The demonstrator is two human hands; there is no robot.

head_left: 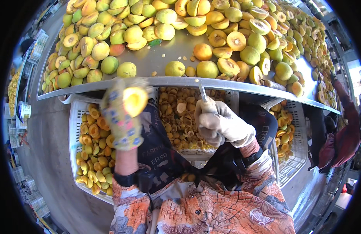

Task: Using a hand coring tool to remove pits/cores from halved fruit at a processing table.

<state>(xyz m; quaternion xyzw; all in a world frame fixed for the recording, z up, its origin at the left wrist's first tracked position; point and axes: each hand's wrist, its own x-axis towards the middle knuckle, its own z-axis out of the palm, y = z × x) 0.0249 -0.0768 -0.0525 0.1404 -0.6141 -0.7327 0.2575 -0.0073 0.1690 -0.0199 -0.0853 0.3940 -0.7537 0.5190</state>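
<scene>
My left hand (122,115), in a floral glove smeared by motion, holds a yellow fruit half (134,100), cut face up, just below the steel table's edge. My right hand (221,123), in a pale glove, is closed on the handle of a narrow metal tool (203,93) whose tip points up at the rim. Halved green-yellow fruits (231,41) are heaped on the steel table (176,48). Below, between my legs, a crate holds small brown scraps and shells (176,132).
A white crate (75,152) of yellow halves stands at my left, and another crate (295,132) at my right, partly hidden by my leg. A co-worker in maroon sleeves (340,144) is at the far right. More crates (36,45) line the far left.
</scene>
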